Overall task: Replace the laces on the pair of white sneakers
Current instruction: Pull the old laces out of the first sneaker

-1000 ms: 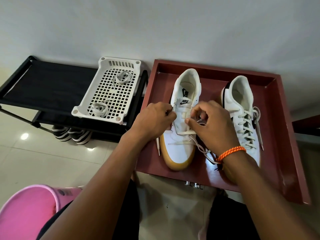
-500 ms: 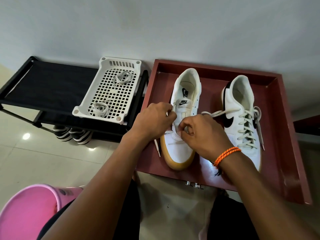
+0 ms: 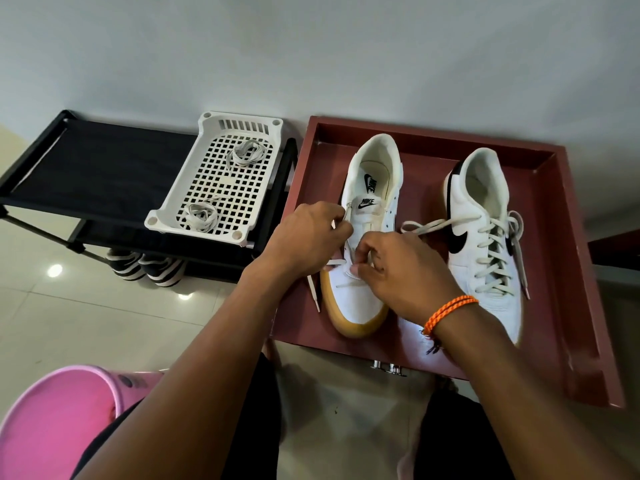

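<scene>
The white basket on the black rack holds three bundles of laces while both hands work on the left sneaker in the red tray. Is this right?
Not quite: the head view shows two bundles of laces in the white basket, not three. The rest stands: the basket sits on the black rack, and the left hand and right hand work on the left sneaker in the red tray.

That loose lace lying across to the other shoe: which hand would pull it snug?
Probably the right hand: the lace trails off to its side, while the left hand pinches the opposite end.
</scene>
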